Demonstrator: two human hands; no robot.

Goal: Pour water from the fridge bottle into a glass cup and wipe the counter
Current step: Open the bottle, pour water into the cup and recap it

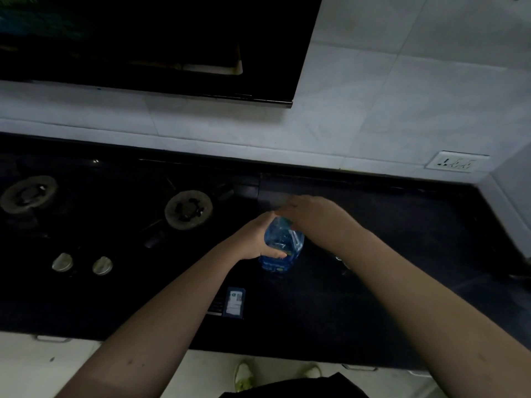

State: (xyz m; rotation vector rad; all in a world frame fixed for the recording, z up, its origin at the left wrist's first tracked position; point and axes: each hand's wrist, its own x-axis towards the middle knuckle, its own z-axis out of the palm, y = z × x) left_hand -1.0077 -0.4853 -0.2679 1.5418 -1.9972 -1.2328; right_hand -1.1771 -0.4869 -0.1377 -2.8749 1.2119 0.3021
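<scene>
A clear blue plastic water bottle [283,245] stands upright on the dark counter [388,282], just right of the gas hob. My left hand [255,239] wraps around the bottle's left side and holds it. My right hand [313,216] lies over the bottle's top, fingers curled there and blurred; the cap is hidden under it. A faint glassy rim [342,261] shows on the counter right of the bottle; I cannot tell whether it is the glass cup.
A black gas hob with two burners [188,209] and two metal knobs [102,265] fills the left. A small label card [235,303] lies near the front edge. Range hood [172,47] overhead, wall socket [457,162] at right, white tiled wall behind.
</scene>
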